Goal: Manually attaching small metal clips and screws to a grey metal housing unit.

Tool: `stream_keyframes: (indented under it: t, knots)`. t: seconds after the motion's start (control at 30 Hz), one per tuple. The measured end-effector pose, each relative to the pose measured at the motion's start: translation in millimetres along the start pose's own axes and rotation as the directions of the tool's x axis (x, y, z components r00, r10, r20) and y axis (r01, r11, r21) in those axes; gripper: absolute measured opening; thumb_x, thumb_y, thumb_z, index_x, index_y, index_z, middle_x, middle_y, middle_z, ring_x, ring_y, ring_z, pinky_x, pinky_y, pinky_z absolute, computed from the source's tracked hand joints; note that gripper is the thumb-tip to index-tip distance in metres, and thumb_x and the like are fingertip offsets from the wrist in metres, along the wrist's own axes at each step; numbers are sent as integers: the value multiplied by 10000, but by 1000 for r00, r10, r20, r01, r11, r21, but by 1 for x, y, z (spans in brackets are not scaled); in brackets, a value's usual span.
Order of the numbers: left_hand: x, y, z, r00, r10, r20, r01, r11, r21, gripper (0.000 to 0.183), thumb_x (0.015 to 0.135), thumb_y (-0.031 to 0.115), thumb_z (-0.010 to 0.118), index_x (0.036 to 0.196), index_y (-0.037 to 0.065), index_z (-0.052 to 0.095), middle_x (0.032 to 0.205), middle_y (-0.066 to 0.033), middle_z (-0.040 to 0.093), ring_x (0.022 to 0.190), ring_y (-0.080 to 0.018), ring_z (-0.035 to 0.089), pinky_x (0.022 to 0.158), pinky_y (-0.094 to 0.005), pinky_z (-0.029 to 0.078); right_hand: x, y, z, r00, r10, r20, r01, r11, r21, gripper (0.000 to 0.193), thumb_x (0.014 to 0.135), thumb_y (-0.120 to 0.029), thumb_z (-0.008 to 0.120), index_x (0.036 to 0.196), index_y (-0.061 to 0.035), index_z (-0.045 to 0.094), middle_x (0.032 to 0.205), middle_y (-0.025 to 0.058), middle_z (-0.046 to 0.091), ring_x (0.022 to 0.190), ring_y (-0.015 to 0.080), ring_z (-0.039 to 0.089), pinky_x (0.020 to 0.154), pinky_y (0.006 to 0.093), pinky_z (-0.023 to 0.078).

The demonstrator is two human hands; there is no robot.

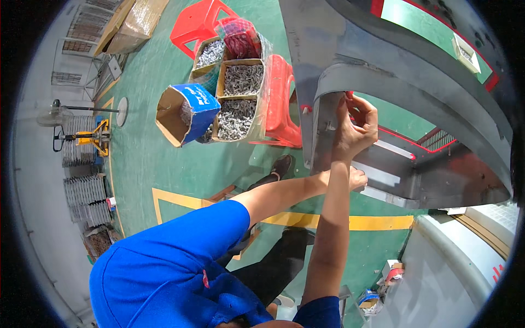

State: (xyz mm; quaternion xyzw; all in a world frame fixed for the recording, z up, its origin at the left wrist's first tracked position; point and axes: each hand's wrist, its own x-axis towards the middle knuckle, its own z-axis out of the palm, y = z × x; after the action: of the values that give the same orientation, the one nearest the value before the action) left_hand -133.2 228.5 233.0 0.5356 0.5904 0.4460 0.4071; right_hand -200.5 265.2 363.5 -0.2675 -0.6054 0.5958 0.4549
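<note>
A big grey curved metal panel [383,60] arches over open green floor [147,158]. Right hand [355,128] pinches its lower edge, fingers closed on the rim; left hand [358,179] sits behind, grip unclear. Nearby, cardboard boxes [240,98] on red stools [281,104] brim with screws.

- We see a large curved grey metal panel [383,71], arching overhead.
- Its narrow lower edge hangs upright above the green floor [147,158], red trim behind it.
</note>
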Motion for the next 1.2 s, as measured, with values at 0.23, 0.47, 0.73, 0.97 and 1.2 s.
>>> stream_keyframes:
  t: [0.23,0.47,0.73,0.97,1.2]
  knots:
    - [4,-1,-6,999,49,17,-51,972,230,150,793,190,577,848,51,576,835,-111,592,795,-262,589,693,-378,471,12,13,9,999,-34,-21,29,978,-205,193,730,-23,756,883,-9,640,831,60,682,769,118,646,742,241,514]
    - [7,-7,-22,997,63,34,-71,932,357,140,798,182,567,854,53,568,834,-107,587,792,-259,592,689,-377,472,17,20,16,994,-58,-88,20,922,-386,274,673,-131,793,840,22,639,766,56,673,688,130,606,672,261,484]
    - [16,-5,-43,998,65,10,-62,866,496,129,804,172,555,861,56,559,833,-103,581,790,-256,596,683,-377,474,22,25,46,935,-196,-296,131,965,-226,232,715,-153,716,673,26,574,644,53,605,577,111,508,540,284,439]
    - [24,-5,-68,998,62,-18,-41,823,567,119,809,163,545,867,58,551,832,-99,576,788,-254,599,678,-377,475,24,22,57,911,355,-208,-266,893,362,249,766,-53,672,977,5,554,968,66,596,814,156,559,691,296,485]
    - [24,-10,-91,997,79,20,-75,786,614,110,814,154,535,872,61,543,832,-95,571,785,-251,602,673,-377,477,46,19,70,795,591,-134,-430,705,564,417,797,-115,676,1165,-3,517,1128,95,556,976,215,563,824,347,505]
